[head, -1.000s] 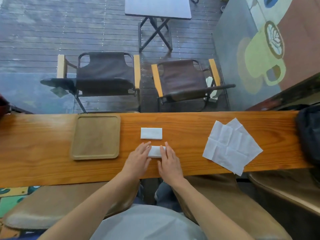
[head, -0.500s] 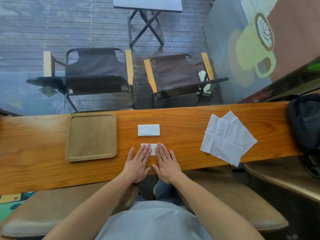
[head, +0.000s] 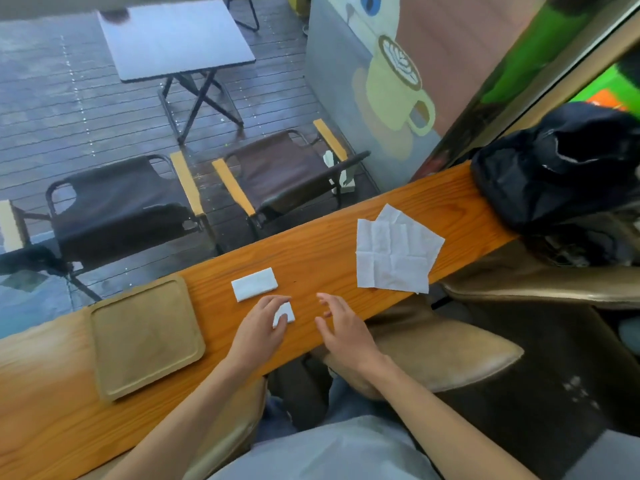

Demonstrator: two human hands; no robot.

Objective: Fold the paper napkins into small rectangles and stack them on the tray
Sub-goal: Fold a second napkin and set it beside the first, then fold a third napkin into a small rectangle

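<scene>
On the wooden counter, my left hand rests on a small folded napkin, fingers curled over it and hiding most of it. My right hand hovers just to its right, fingers spread, holding nothing. A second folded napkin, a white rectangle, lies just beyond my left hand. Further right sit two or three unfolded napkins, overlapping. The tan wooden tray lies to the left with nothing on it.
A black bag sits at the counter's far right end. Beyond a glass pane are two folding chairs and a small table on a deck. Padded stools stand under the counter's near edge.
Both hands were pressing on the small folded napkin together. The right hand has since lifted off and moved right, while the left stays on it. The view has tilted.
</scene>
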